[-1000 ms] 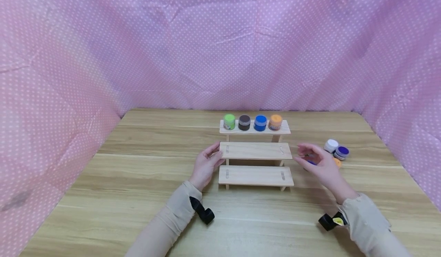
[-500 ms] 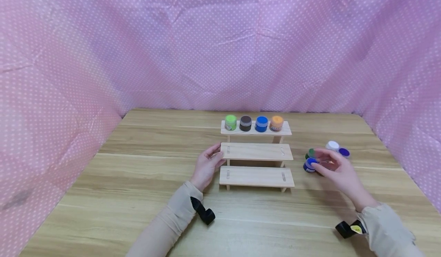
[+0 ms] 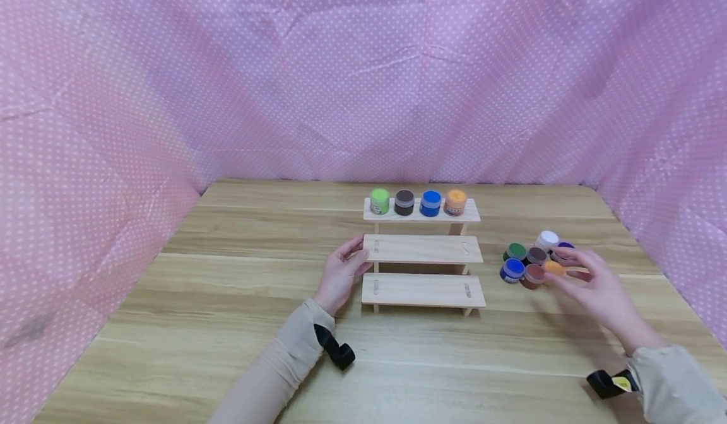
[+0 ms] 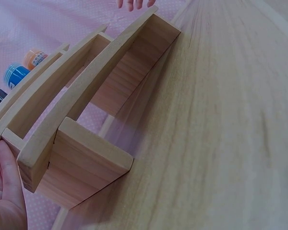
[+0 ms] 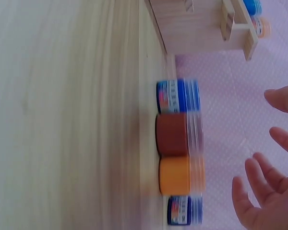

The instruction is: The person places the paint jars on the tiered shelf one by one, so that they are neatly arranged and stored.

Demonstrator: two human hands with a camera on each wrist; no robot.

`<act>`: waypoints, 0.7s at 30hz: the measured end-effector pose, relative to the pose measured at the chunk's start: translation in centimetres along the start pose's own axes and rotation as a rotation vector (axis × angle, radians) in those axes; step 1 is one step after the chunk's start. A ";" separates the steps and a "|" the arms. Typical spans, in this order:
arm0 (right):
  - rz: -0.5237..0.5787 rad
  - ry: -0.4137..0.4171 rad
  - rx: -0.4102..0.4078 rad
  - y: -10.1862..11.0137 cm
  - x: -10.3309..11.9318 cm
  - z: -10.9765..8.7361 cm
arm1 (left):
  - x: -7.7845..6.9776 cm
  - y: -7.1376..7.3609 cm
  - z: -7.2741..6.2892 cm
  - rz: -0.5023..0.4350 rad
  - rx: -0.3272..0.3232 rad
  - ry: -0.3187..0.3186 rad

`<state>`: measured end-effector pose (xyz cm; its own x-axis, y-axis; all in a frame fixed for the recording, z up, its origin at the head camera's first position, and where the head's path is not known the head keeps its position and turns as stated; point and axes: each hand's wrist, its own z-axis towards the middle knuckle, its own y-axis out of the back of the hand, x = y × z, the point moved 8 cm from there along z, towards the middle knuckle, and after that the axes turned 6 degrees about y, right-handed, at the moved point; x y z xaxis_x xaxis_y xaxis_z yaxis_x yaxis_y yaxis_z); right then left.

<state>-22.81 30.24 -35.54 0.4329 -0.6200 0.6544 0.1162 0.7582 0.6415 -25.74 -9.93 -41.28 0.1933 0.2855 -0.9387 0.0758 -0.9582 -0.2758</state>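
A three-tier wooden display rack (image 3: pixel 423 290) stands mid-table. My left hand (image 3: pixel 339 276) holds the left end of its middle shelf (image 3: pixel 420 248); in the left wrist view, fingers (image 4: pixel 9 179) lie against the wood. My right hand (image 3: pixel 608 294) hovers with fingers apart over a cluster of small paint jars on the right. Nearest to it are an orange jar (image 5: pixel 175 175), a reddish-brown jar (image 3: pixel 532 276) and a purple jar (image 3: pixel 565 247), partly hidden by the fingers. Also there are blue (image 3: pixel 512 270), green (image 3: pixel 515 252), dark brown (image 3: pixel 536 256) and white (image 3: pixel 548 240) jars.
The rack's top shelf carries a row of jars: light green (image 3: pixel 380 202), dark brown (image 3: pixel 404 203), blue (image 3: pixel 430 204) and orange (image 3: pixel 455 203). A wooden table (image 3: pixel 227 272) lies beneath everything. Pink dotted cloth (image 3: pixel 363 96) hangs behind and at the sides.
My right hand has moved right, from beside the rack's middle shelf to above the jar cluster, uncovering the blue, green and brown jars. The left hand stays on the rack.
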 end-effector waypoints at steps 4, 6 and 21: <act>-0.070 -0.021 0.014 0.5 -0.6 0.0 | 0.0 0.0 0.0 -0.001 0.001 0.004; -0.092 -0.035 0.034 0.7 -0.9 -0.1 | 0.0 0.0 0.0 -0.006 0.000 0.004; -0.213 -0.130 0.243 -0.3 -2.8 -0.2 | -0.1 0.0 0.1 -0.009 0.003 0.004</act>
<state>-23.86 31.82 -37.69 0.3027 -0.7913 0.5313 -0.0316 0.5488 0.8353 -25.82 -9.92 -41.18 0.1966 0.2946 -0.9352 0.0746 -0.9555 -0.2853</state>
